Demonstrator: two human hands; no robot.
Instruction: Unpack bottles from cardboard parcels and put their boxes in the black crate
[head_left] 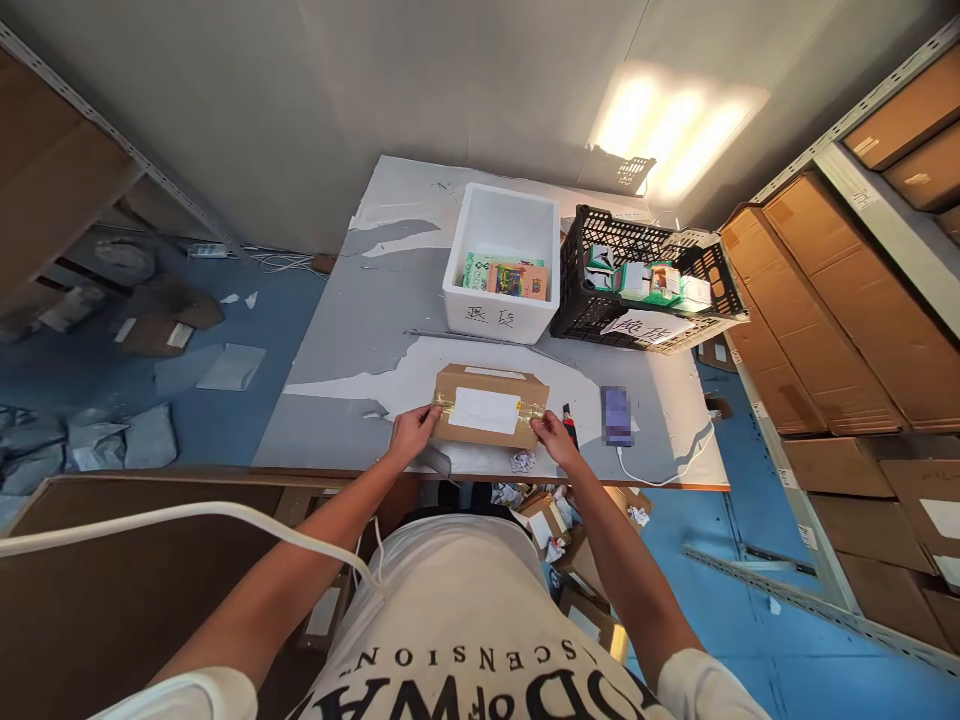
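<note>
Carton (492, 405) of brown cardboard, just below the centre of the frame, lies on the grey-and-white table (319, 430) between my hands. My left hand (414, 433) pinches its left end and my right hand (553, 441) its right, thumbs and fingers closed at the yellowish tape. Its face carries a large white label (484, 411).

Right of centre, just beside my right hand, lies a red-and-black box cutter (570, 425); whether its blade is out I cannot tell. A careless sideways sweep could bring my knuckles against it. Pulling unevenly at the ends could tear the tape or twist the carton out of my pinch. At lower left, a thick white cable (225, 512) crosses my left forearm and could snag if I reached out quickly.

Counted: one carton, one cutter, one smartphone (616, 416) on one thin charging cable (666, 482), and one crumpled paper ball (523, 461) near the table's front edge. Above the carton stands one white foam box (501, 318), with at least two printed packs, green and orange, inside. Upper right of centre, one black plastic crate (586, 315) holds several small boxes, too overlapped to count surely.
</note>
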